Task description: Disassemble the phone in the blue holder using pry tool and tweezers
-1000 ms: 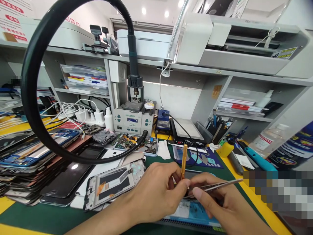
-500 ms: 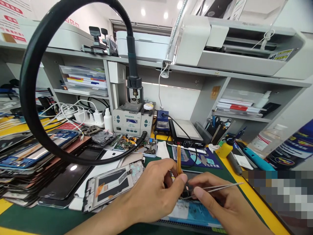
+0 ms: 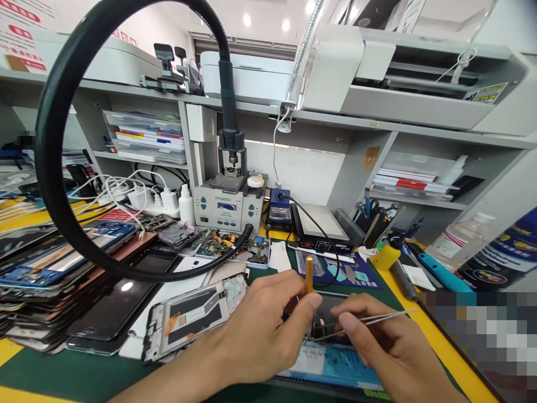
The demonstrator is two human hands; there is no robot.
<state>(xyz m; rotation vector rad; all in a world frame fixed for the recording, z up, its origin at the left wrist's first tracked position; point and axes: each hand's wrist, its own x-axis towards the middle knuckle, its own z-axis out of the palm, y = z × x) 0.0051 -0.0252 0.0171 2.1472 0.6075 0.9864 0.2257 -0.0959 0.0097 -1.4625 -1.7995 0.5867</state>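
My left hand (image 3: 268, 330) is closed around a slim gold-coloured screwdriver (image 3: 309, 274), its handle sticking up above the fingers; its tip is hidden behind the hand. Metal tweezers (image 3: 390, 317) are pinched in my right hand (image 3: 390, 341), with the tips reaching left over a dark opened phone (image 3: 335, 307). Both hands are close together over this phone. Below it lies a blue and white pad (image 3: 335, 366). Left of my left hand rests a bare phone frame (image 3: 188, 319) with an orange flex strip.
A thick black hose (image 3: 46, 168) loops in front at left, joined to a rework station (image 3: 229, 207). Stacked phone parts (image 3: 37, 291) crowd the left. A tray of circuit boards (image 3: 255, 252) sits behind my hands. At right stand a yellow bottle (image 3: 386, 254) and a clear bottle (image 3: 461, 238).
The screwdriver's gold handle stands slightly lower and shows less length. My right hand and the tweezers have shifted slightly, uncovering more of the phone. Both hands keep their holds.
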